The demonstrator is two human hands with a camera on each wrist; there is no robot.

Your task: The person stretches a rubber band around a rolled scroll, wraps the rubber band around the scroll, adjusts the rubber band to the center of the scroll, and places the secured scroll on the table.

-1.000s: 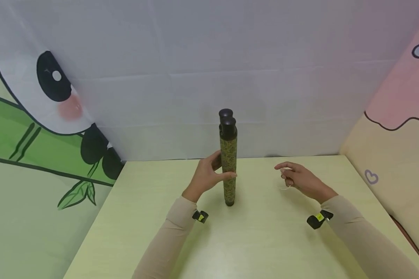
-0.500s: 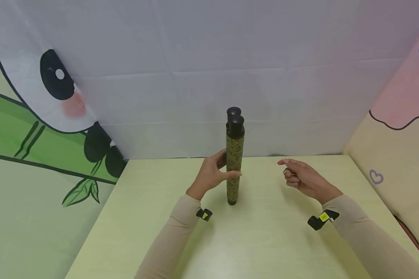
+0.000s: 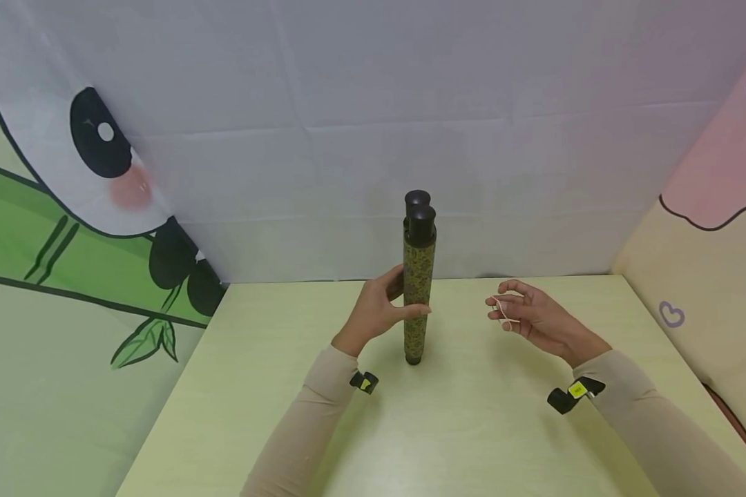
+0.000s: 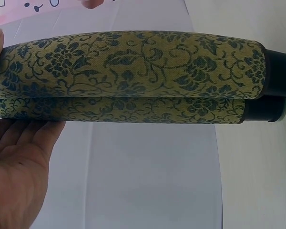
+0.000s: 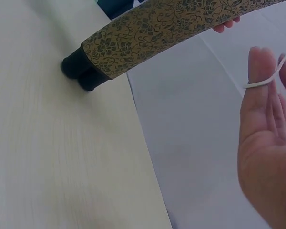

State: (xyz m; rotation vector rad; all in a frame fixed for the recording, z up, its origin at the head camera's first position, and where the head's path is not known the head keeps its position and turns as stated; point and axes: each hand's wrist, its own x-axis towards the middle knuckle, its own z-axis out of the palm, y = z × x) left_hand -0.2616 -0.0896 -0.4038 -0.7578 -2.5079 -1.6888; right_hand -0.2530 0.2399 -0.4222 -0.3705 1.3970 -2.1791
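Observation:
A rolled scroll with two rollers stands upright in the head view, covered in yellow-brown floral brocade with black end knobs. My left hand grips it from the left around the middle, thumb across the front and fingers behind. Up close, the left wrist view shows both rolls of the scroll side by side. To the right, above the table, my right hand holds a thin white elastic band. The band loops over its fingers and stretches toward the thumb, apart from the scroll.
The pale yellow table runs back to a white cloth backdrop. Printed cartoon panels stand left and right, with a green panel on the left. A black wrist camera is strapped on each sleeve.
My right hand's fingers have spread, and the elastic band now shows stretched across them. The left hand keeps its grip; hand and scroll appear slightly farther right as the view shifts.

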